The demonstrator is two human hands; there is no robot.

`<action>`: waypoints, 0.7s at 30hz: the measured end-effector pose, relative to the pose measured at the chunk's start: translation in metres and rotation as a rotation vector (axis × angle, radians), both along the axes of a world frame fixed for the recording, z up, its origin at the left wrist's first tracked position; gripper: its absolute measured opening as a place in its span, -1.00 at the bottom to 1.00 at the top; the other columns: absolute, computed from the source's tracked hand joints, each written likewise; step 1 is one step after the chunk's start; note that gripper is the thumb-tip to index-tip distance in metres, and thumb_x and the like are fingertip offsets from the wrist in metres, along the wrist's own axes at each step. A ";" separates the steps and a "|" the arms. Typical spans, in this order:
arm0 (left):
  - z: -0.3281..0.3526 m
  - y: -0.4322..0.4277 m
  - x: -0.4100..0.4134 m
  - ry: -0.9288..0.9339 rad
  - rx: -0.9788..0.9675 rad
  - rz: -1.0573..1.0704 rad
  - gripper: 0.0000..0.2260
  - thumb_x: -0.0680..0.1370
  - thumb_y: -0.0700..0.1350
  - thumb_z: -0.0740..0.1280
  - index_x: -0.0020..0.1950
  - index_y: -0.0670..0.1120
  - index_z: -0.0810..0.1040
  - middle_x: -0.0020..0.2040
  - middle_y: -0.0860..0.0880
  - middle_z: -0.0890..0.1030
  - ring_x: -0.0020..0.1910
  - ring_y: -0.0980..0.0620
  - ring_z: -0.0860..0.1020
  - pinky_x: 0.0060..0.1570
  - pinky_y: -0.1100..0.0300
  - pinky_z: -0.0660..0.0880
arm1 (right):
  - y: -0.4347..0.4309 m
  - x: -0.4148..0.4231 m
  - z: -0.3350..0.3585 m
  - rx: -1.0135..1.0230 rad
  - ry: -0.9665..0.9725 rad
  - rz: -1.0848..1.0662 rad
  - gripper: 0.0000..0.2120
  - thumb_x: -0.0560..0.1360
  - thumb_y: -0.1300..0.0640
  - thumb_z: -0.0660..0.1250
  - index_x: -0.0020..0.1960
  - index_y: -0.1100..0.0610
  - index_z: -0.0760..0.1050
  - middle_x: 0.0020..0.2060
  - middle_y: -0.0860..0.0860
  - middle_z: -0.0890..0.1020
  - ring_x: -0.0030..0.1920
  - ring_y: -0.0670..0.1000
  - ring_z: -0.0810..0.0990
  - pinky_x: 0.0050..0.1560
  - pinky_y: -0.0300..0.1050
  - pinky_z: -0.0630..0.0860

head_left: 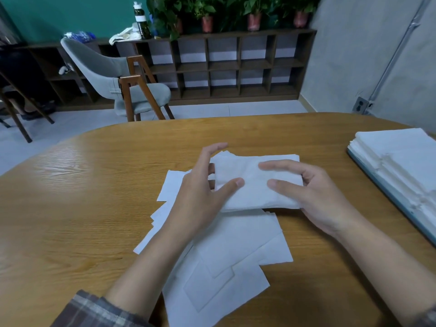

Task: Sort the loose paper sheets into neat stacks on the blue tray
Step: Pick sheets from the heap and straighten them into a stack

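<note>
I hold a paper bundle (256, 185) between both hands, lifted a little above the loose sheets (231, 253) spread on the wooden table (89, 208). My left hand (200, 190) takes the bundle's left end: the thumb lies across the top face and the other fingers reach behind the far edge, with the index finger stretched out straight above it. My right hand (318, 194) grips the right end, thumb and index finger pressed onto the top face and the remaining fingers curled round the end and underneath. The bundle lies roughly level, its long side running left to right.

Below it the loose sheets overlap at different angles, fanning out to the left under my left forearm and down towards the near edge of the table. A plaid sleeve (94, 310) shows at my left elbow.

The blue tray (382, 188) sits at the right edge of the table, well apart from my hands, and it carries white paper stacks (401, 159) set side by side.

Beyond the table stands a grey chair with wooden legs (111, 74), and behind it a low dark cubby shelf (236, 67) with potted plants (207, 17) and a dark bottle (141, 20) on top.
</note>
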State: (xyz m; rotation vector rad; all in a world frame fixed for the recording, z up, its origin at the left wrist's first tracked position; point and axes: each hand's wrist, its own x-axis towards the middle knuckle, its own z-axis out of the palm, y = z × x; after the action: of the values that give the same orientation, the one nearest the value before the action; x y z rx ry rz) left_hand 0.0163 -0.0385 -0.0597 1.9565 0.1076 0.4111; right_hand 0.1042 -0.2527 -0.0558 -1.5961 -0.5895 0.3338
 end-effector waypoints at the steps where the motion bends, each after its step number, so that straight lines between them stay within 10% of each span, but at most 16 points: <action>1: 0.000 -0.001 -0.001 0.004 0.078 -0.010 -0.41 0.55 0.00 0.55 0.46 0.28 0.33 0.14 0.19 0.63 0.04 0.22 0.62 -0.02 0.18 0.62 | 0.001 0.001 -0.001 -0.063 -0.085 -0.081 -0.72 0.56 0.27 0.47 0.16 -0.04 0.74 0.17 -0.22 0.72 0.29 -0.22 0.61 0.31 -0.29 0.45; 6: -0.007 0.002 -0.002 0.211 0.478 -0.045 -0.45 0.44 0.14 0.59 0.30 0.25 0.36 0.08 0.22 0.47 -0.06 0.27 0.50 -0.05 0.16 0.54 | -0.003 0.009 -0.006 -0.134 -0.217 -0.279 -0.68 0.59 0.32 0.43 0.15 -0.07 0.71 0.10 -0.36 0.70 0.24 -0.39 0.55 0.20 -0.59 0.33; 14: -0.009 0.000 -0.001 0.264 0.347 -0.164 -0.83 0.45 -0.03 0.64 -0.09 0.05 0.67 -0.31 0.14 0.60 -0.34 0.22 0.49 -0.26 0.34 0.44 | -0.003 0.011 -0.006 -0.153 -0.228 -0.276 -0.69 0.59 0.30 0.42 0.18 -0.06 0.71 0.10 -0.41 0.68 0.22 -0.45 0.53 0.15 -0.64 0.30; 21: 0.004 -0.001 -0.002 0.184 0.075 -0.165 -0.82 0.48 -0.06 0.62 -0.19 0.05 0.64 -0.23 0.14 0.59 -0.37 0.13 0.44 -0.28 0.37 0.36 | -0.002 0.003 0.002 -0.089 -0.246 -0.191 -0.80 0.60 0.15 0.44 0.19 -0.02 0.71 0.14 -0.32 0.70 0.26 -0.37 0.55 0.17 -0.58 0.34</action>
State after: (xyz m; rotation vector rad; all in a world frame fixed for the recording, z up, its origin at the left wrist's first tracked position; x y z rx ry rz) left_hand 0.0144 -0.0392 -0.0560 2.0567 0.0480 0.1282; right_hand 0.1075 -0.2546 -0.0539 -1.7786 -0.6100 0.0209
